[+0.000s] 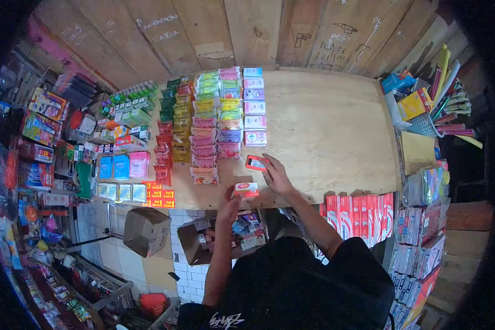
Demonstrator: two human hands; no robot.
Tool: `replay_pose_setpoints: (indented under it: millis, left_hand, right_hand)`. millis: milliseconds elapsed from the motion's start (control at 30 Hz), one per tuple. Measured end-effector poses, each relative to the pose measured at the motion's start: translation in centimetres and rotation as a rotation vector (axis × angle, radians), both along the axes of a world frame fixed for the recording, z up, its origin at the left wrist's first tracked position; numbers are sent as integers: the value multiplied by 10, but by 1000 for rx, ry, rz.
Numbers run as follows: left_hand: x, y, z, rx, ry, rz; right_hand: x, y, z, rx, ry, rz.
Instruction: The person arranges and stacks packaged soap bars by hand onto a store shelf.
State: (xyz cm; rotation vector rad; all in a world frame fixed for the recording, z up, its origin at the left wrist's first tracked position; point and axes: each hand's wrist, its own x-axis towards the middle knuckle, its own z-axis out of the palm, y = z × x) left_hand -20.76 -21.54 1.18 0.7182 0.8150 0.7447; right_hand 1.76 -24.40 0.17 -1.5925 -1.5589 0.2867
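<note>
My left hand (231,201) is at the table's front edge, its fingers closed at the left end of a small red-and-white soap box (247,190). Just above and to the right, my right hand (276,175) grips a second red box (255,163) with a dark and white panel on its face. Beyond both hands runs a column of pastel soap boxes (254,108). To its left are rows of wrapped soap bars (204,147) in pink, yellow and green.
The wooden table (324,132) meets a plank wall (258,33). Red-and-white toothpaste boxes (363,214) stand at the front right, a blue-grey basket (422,118) at the right edge. An open carton (195,247) of goods sits below the table. Green bottles (132,94) are far left.
</note>
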Motion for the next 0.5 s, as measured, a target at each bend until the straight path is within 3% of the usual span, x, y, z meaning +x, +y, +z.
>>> replay_pose_setpoints:
  millis: [300,400,500]
  left_hand:
    - [22,9,2,-62,-71,-60]
    - [13,9,1,-89,-40,-46]
    - [5,9,12,-45,52,-79]
  right_hand:
    - [18,5,22,-10,-114,57]
    - [19,16,10,47,29,72]
    - [25,17,11,-241,243,27]
